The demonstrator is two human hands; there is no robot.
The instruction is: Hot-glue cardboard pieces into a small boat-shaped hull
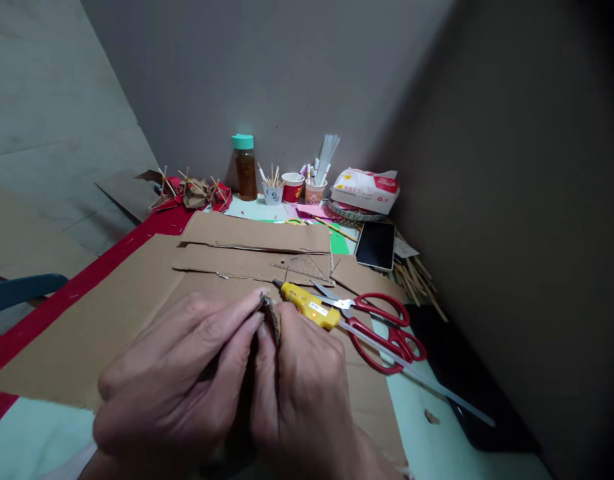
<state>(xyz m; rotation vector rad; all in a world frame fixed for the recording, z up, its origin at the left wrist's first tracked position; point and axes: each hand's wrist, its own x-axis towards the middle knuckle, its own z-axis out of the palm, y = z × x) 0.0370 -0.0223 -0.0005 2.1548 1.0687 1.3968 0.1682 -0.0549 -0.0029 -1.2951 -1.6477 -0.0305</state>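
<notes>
My left hand [187,373] and my right hand [307,373] meet at the front middle, above a large cardboard sheet. Between their fingertips is a small piece of cardboard [271,317], seen mostly edge-on, with a rough torn edge. The fingers of both hands are closed on it, and its lower part is hidden. Just beyond my right hand lies a yellow hot glue gun [311,305] with a long clear glue stick [427,377] sticking out of its back. Red-handled scissors [381,310] lie partly under the glue stick, blades apart.
Cut cardboard strips [257,232] and a clear set square [301,267] lie beyond my hands. A phone [375,245], wooden sticks [417,280] and a tissue pack [365,190] are at right. Cups [293,189] and a lidded bottle [245,170] stand against the wall.
</notes>
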